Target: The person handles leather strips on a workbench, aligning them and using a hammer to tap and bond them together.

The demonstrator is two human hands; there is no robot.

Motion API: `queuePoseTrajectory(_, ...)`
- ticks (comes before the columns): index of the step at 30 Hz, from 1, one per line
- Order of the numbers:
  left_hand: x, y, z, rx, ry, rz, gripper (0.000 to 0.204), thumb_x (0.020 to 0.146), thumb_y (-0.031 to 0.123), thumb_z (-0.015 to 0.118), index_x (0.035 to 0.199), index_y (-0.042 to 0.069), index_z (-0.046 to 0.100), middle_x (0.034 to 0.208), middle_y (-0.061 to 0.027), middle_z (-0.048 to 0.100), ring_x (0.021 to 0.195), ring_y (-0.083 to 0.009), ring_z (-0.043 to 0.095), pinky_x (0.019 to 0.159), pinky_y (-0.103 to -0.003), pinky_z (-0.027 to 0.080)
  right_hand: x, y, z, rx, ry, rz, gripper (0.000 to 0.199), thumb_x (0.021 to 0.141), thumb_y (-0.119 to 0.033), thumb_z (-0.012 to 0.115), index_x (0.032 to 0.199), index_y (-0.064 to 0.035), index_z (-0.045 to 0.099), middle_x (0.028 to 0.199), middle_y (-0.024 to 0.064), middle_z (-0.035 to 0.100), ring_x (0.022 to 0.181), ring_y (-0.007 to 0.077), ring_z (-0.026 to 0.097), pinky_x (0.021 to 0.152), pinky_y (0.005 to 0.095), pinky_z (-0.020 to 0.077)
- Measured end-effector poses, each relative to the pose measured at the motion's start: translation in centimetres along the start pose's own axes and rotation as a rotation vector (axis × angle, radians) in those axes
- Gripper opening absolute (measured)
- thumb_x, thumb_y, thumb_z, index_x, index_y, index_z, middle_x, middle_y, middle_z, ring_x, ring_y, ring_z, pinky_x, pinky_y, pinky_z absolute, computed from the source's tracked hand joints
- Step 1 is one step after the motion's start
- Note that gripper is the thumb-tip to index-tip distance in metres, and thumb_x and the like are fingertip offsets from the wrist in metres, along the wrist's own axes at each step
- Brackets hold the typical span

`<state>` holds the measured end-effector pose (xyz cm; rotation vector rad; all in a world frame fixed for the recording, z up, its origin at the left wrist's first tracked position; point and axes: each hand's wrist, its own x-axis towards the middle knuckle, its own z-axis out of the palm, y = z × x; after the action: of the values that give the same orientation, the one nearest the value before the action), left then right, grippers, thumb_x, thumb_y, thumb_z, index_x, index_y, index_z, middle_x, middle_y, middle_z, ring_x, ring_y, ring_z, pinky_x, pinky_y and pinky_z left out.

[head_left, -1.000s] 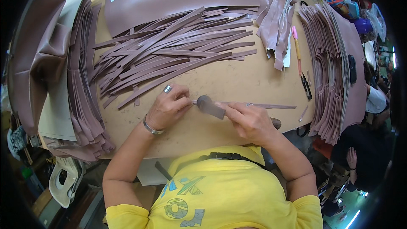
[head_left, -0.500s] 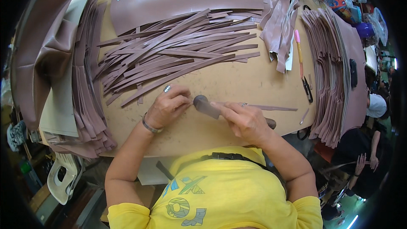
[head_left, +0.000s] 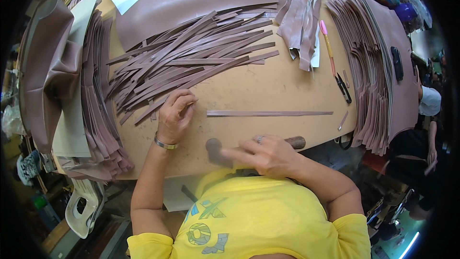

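My right hand [head_left: 270, 156] holds a hammer [head_left: 294, 142] low over the near table edge. Its wooden handle end sticks out past the palm, and the dark head, left of my fingers, is smeared by motion. My left hand [head_left: 176, 117] is left of it, fingers curled in toward the thumb, with nothing visible in them. One narrow mauve leather strip [head_left: 268, 113] lies straight across the table between the hands, touched by neither. Beyond my left hand is a loose pile of similar strips [head_left: 191, 60].
Stacked mauve leather pieces stand at left [head_left: 96, 100] and right [head_left: 362, 72]. A large leather sheet [head_left: 201, 0] lies at the back beside crumpled leather scraps [head_left: 302, 24]. Thread snips [head_left: 343, 88] and a pink-capped pen [head_left: 327, 43] lie at right. Another person's arm [head_left: 432, 146] shows far right.
My left hand has drawn back left and toward the strip pile. The hammer and my right hand have moved nearer my body, leaving the single strip uncovered. The whole view has shifted slightly.
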<state>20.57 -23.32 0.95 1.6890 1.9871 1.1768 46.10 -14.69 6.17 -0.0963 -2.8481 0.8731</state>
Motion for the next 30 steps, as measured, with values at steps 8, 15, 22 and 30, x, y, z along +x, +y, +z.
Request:
queuePoseTrajectory(8, 0.5, 7.7, 8.9, 0.281, -0.131, 0.168, 0.025, 0.072, 0.013, 0.072, 0.095, 0.010, 0.062, 0.098, -0.0083, 0.059, 0.088, -0.0293, 0.056, 0.072, -0.040, 0.046, -0.7, 9.1, -5.9, 0.632, 0.135, 0.706, 0.045, 0.080, -0.013, 0.062, 0.122, -0.0019, 0.052, 0.092, 0.0166, 0.062, 0.080, 0.0268, 0.064, 0.071, 0.0370, 0.0512)
queuePoseTrajectory(15, 0.1, 6.0, 13.6, 0.364, -0.274, 0.097, 0.022, 0.072, 0.008, 0.069, 0.091, 0.009, 0.057, 0.096, -0.0088, 0.055, 0.089, -0.0310, 0.053, 0.071, -0.041, 0.043, -1.2, 9.0, -2.6, -0.356, 0.317, 0.099, 0.046, 0.081, -0.014, 0.061, 0.126, -0.0080, 0.053, 0.106, 0.0137, 0.063, 0.072, 0.0296, 0.059, 0.064, 0.0364, 0.0497)
queuePoseTrajectory(22, 1.7, 8.2, 6.3, -0.126, -0.471, -0.036, 0.023, 0.077, -0.006, 0.064, 0.098, 0.005, 0.057, 0.090, -0.0126, 0.060, 0.081, -0.0245, 0.061, 0.070, -0.031, 0.049, -5.0, 6.2, -5.3, 0.329, -0.137, 0.574, 0.056, 0.081, -0.004, 0.052, 0.135, -0.0188, 0.048, 0.101, 0.0156, 0.065, 0.086, 0.0346, 0.062, 0.075, 0.0440, 0.0502)
queuePoseTrajectory(30, 5.2, 4.4, -5.3, 0.117, -0.032, -0.258, 0.024, 0.079, -0.001, 0.060, 0.102, 0.005, 0.062, 0.113, -0.0134, 0.060, 0.104, -0.0274, 0.058, 0.087, -0.036, 0.047, -2.9, 17.6, -11.9, 0.148, 0.385, 0.399, 0.035, 0.080, -0.001, 0.057, 0.114, -0.0038, 0.058, 0.100, 0.0152, 0.063, 0.093, 0.0341, 0.061, 0.085, 0.0412, 0.0491)
